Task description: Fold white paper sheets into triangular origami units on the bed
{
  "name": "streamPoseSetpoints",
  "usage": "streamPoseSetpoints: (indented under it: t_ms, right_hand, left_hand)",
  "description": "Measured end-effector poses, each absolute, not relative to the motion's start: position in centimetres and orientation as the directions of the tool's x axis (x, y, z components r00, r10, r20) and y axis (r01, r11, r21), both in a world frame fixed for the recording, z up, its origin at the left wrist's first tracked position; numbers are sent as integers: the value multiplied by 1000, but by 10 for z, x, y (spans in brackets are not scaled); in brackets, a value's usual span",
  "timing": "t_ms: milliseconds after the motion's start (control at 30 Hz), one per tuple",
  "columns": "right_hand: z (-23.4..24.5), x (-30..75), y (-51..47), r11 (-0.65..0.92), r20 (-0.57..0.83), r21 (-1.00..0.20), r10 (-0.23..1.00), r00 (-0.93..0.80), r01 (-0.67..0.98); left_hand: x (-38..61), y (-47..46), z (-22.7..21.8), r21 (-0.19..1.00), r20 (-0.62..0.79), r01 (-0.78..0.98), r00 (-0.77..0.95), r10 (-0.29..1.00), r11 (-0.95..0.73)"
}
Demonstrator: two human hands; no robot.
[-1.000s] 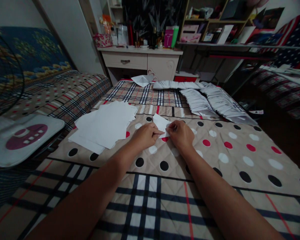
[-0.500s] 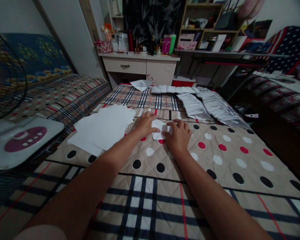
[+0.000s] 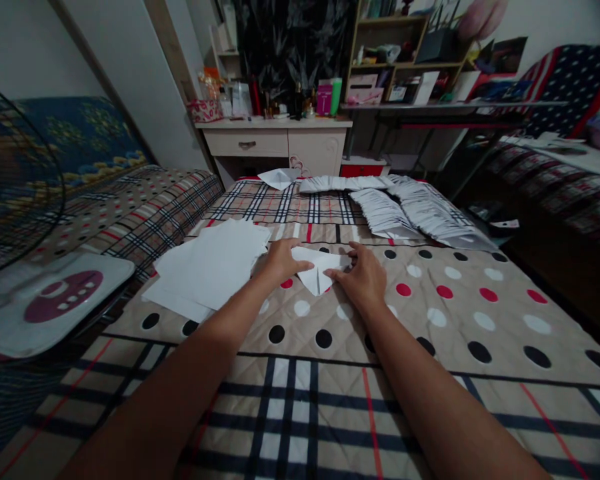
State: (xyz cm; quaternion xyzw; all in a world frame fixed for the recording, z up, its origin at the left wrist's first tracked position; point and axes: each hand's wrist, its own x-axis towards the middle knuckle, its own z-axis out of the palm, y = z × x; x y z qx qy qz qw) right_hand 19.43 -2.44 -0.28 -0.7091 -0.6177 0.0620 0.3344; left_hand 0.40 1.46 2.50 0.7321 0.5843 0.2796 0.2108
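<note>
A small folded sheet of white paper (image 3: 316, 275) is held between my two hands, just above or on the dotted bedspread (image 3: 300, 320). Its lower part comes to a point, with a crease or slit down the middle. My left hand (image 3: 283, 260) grips its left side, thumb on top and fingers mostly hidden behind. On the right edge, my right hand (image 3: 364, 272) pinches the paper with thumb and fingers. To the left of my left hand lies a loose stack of white sheets (image 3: 215, 263).
Rows of folded white papers (image 3: 430, 210) lie at the far right of the bed, and one folded piece (image 3: 279, 177) sits at the far edge. A fan (image 3: 20, 180) stands at the left. Beyond the bed is a white dresser (image 3: 270, 143) with bottles on top.
The paper between my hands has gone from a compact folded shape to a wider one with a point towards me. My hands have moved slightly, and the camera view has tilted a little.
</note>
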Motion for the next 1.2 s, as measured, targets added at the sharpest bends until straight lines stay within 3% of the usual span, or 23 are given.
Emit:
streamPoseSetpoints:
  t_ms: [167, 267, 367, 467, 700, 833, 1000, 1100, 1200]
  right_hand:
    - [-1, 194, -26, -13, 318, -509, 927, 202, 861]
    - [1, 194, -27, -25, 305, -493, 931, 199, 870]
    - [3, 193, -28, -42, 288, -471, 937, 199, 881]
    - [5, 191, -28, -61, 266, -462, 942, 204, 885]
    - [3, 189, -29, -30, 278, -485, 942, 186, 874]
    - [-4, 195, -30, 93, 330, -540, 938, 109, 837]
    - [-7, 202, -29, 347, 495, -583, 869, -17, 735]
    - [-5, 207, -29, 444, 477, -601, 866, -148, 665]
    - [-2, 213, -29, 435, 409, -652, 892, -195, 621]
  left_hand:
    - [3, -10, 13, 576, 289, 775, 104, 952, -259]
    - [4, -17, 10, 429, 416, 821, 190, 889, -377]
    - [5, -19, 7, 349, 414, 778, 371, 831, -522]
    - [5, -18, 2, 433, 365, 651, 506, 782, -623]
    - [4, -14, -6, 609, 306, 574, 467, 829, -548]
    - [1, -13, -5, 689, 286, 518, 448, 847, -507]
    - [-7, -11, 1, 760, 239, 423, 523, 818, -493]
    - [-10, -11, 5, 784, 226, 404, 521, 823, -471]
    - [-10, -12, 7, 794, 201, 420, 501, 842, -439]
